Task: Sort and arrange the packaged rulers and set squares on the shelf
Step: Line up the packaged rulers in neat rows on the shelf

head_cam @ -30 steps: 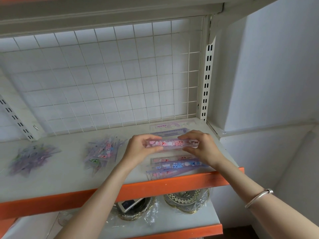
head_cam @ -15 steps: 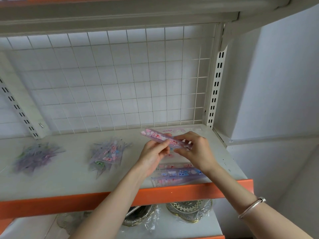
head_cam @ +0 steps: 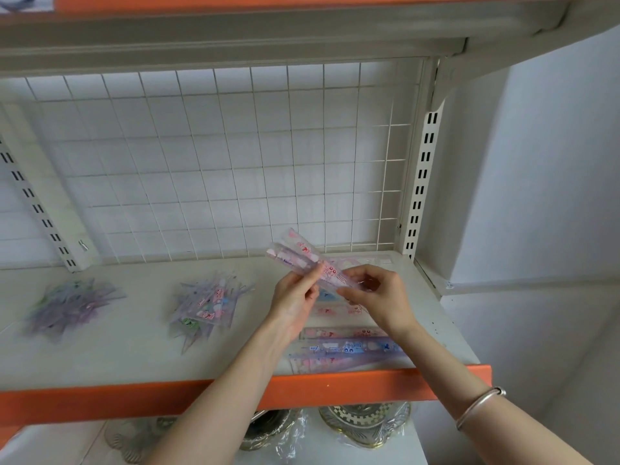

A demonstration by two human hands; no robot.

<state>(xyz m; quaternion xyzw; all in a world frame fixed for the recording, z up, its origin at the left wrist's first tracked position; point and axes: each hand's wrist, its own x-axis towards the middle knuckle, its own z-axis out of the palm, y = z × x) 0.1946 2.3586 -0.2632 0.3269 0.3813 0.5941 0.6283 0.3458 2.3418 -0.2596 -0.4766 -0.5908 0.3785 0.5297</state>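
Observation:
Both hands hold a small bundle of pink packaged rulers (head_cam: 302,255) above the right part of the shelf (head_cam: 134,357). The bundle slants up to the left. My left hand (head_cam: 295,297) pinches its middle from below, and my right hand (head_cam: 372,292) grips its lower right end. More packaged rulers (head_cam: 345,350) lie flat in a row on the shelf under my hands, near the orange front edge. Two loose piles of packaged set squares sit further left: one pile (head_cam: 208,303) in the middle, the other pile (head_cam: 70,307) at the far left.
A white wire grid (head_cam: 214,162) closes the back of the shelf. A slotted upright (head_cam: 422,182) stands at the right rear corner, with a white wall beyond it. Another shelf overhangs close above. Wrapped metal trays (head_cam: 365,421) lie on the shelf below.
The ruler bundle went from level to tilted, its left end rising toward the back. My hands moved closer together on it. The camera tipped upward.

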